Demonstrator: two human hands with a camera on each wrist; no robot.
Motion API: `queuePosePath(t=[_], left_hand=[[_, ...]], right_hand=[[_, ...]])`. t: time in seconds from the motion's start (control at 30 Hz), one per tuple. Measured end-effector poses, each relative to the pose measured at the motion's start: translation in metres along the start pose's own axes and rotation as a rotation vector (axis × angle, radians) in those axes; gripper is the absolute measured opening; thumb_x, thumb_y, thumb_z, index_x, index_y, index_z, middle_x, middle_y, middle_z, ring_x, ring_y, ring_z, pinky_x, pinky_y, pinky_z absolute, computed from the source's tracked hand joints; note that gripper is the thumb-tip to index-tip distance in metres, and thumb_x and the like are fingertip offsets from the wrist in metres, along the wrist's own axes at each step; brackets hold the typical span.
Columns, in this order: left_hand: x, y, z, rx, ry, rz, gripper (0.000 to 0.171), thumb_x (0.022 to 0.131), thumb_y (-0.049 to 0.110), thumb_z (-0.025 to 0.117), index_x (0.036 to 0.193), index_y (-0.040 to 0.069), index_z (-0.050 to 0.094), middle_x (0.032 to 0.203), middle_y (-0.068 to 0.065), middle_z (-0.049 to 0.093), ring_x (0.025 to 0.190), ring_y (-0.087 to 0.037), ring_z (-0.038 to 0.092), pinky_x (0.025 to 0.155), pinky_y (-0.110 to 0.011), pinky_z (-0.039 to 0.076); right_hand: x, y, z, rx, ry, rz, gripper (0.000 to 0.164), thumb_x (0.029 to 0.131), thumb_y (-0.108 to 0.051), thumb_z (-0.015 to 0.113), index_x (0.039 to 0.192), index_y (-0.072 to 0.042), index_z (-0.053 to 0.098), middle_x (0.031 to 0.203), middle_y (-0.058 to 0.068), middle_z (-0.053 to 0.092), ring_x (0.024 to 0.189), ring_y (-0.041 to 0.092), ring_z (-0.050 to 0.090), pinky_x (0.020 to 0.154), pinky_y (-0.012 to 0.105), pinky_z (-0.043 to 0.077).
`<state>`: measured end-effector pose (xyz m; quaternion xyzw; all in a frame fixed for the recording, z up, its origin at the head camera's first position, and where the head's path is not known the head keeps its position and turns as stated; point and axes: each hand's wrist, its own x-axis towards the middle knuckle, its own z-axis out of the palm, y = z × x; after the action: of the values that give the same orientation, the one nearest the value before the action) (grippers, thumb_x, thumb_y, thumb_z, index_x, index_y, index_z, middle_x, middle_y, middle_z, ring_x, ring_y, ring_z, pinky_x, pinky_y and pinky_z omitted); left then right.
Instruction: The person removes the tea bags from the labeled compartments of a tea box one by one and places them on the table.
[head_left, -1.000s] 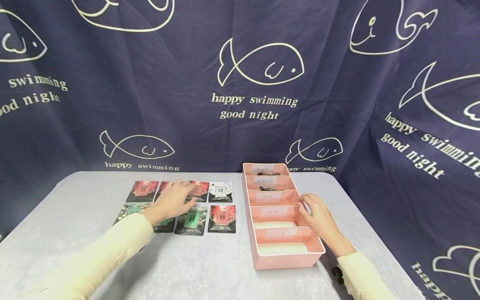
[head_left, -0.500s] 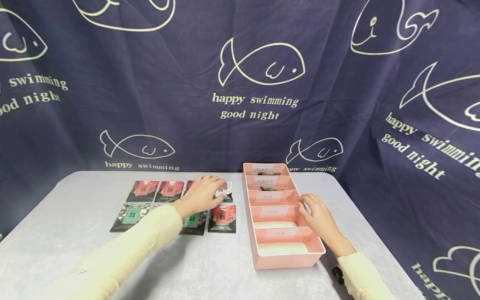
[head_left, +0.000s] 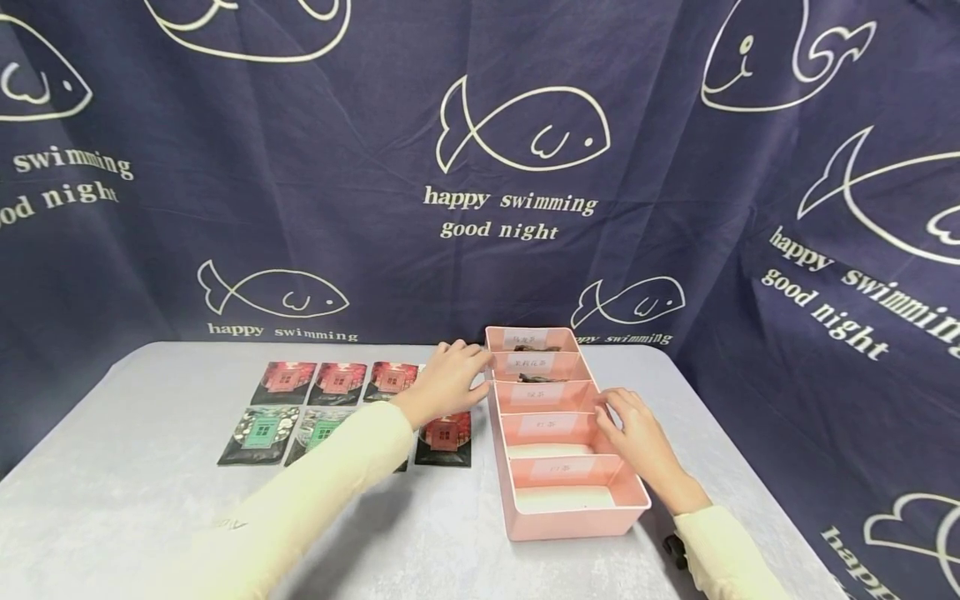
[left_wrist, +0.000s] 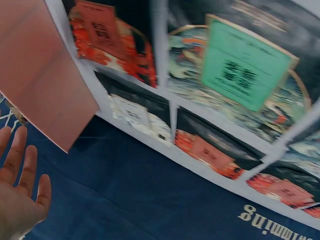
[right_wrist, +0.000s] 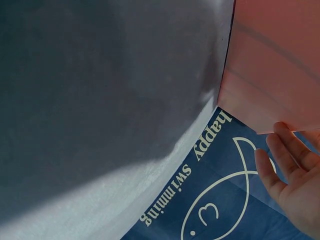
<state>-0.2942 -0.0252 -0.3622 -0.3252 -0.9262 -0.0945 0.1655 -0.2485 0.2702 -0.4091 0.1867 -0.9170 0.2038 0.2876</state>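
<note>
My left hand (head_left: 447,379) reaches the left rim of a pink divided box (head_left: 573,523), fingers loosely extended and holding nothing. In the left wrist view its spread fingers (left_wrist: 27,167) stand beside the box's rim. A white-labelled tea sachet (left_wrist: 132,112) lies flat on the table, mostly covered by that hand in the head view. Fingertips of my right hand (head_left: 636,437) rest relaxed over the right rim, near the middle compartments. Red tea sachets (head_left: 339,383) and green ones (head_left: 264,432) lie in two rows left of the box, some partly behind the left arm.
Paper labels (head_left: 551,423) mark the box's compartments. Dark sachets (head_left: 542,379) sit in the two far compartments, while the nearer ones show bare floors. Behind the table (head_left: 420,533) hangs a dark blue cloth (head_left: 390,150) with white fish drawings.
My left hand has moved right, from over the red sachets, past the white one, to the box's left rim. The right hand and the box have stayed in place.
</note>
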Motion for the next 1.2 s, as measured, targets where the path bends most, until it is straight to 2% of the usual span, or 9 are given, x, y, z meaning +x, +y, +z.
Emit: queuePosePath(t=[0.3,0.43,0.53,0.77,1.2], left_hand=[[0.019,0.019,0.005,-0.003,-0.009,-0.014,0.025,0.087,0.032,0.056,0.109,0.020,0.057,0.110,0.002,0.060,0.095,-0.021,0.050,0.077,-0.036,0.036],[0.024,0.024,0.010,0.005,0.014,-0.005,0.024,0.086,0.032,0.057,0.107,0.021,0.058,0.109,0.003,0.061,0.097,-0.021,0.051,0.078,-0.036,0.037],[0.026,0.025,0.015,0.014,0.025,-0.007,0.023,0.085,0.032,0.057,0.107,0.022,0.058,0.110,0.004,0.061,0.099,-0.019,0.051,0.080,-0.036,0.037],[0.030,0.026,0.020,-0.003,0.002,-0.038,0.024,0.086,0.031,0.058,0.109,0.023,0.059,0.112,0.004,0.060,0.101,-0.019,0.050,0.081,-0.036,0.037],[0.033,0.027,0.032,0.005,-0.013,0.002,0.018,0.087,0.027,0.058,0.104,0.025,0.062,0.106,0.006,0.062,0.095,-0.018,0.051,0.085,-0.036,0.036]], right_hand=[[0.000,-0.002,-0.001,-0.015,0.002,-0.003,0.013,0.083,-0.011,0.058,0.091,-0.002,0.064,0.094,0.011,0.063,0.092,0.027,0.056,0.080,0.044,0.045],[0.000,-0.003,-0.001,-0.016,-0.004,0.000,0.014,0.083,-0.014,0.060,0.092,-0.004,0.065,0.097,0.010,0.062,0.095,0.026,0.055,0.083,0.044,0.044],[0.000,-0.003,-0.001,-0.014,-0.005,-0.001,0.014,0.083,-0.016,0.062,0.092,-0.006,0.065,0.098,0.009,0.062,0.096,0.026,0.055,0.084,0.044,0.044],[-0.001,-0.001,0.000,-0.016,-0.001,-0.004,0.015,0.083,-0.016,0.063,0.093,-0.006,0.065,0.098,0.009,0.062,0.096,0.025,0.055,0.083,0.043,0.044],[0.000,-0.002,0.000,-0.010,-0.004,0.002,0.016,0.082,-0.015,0.062,0.093,-0.005,0.065,0.098,0.010,0.062,0.096,0.026,0.054,0.083,0.044,0.044]])
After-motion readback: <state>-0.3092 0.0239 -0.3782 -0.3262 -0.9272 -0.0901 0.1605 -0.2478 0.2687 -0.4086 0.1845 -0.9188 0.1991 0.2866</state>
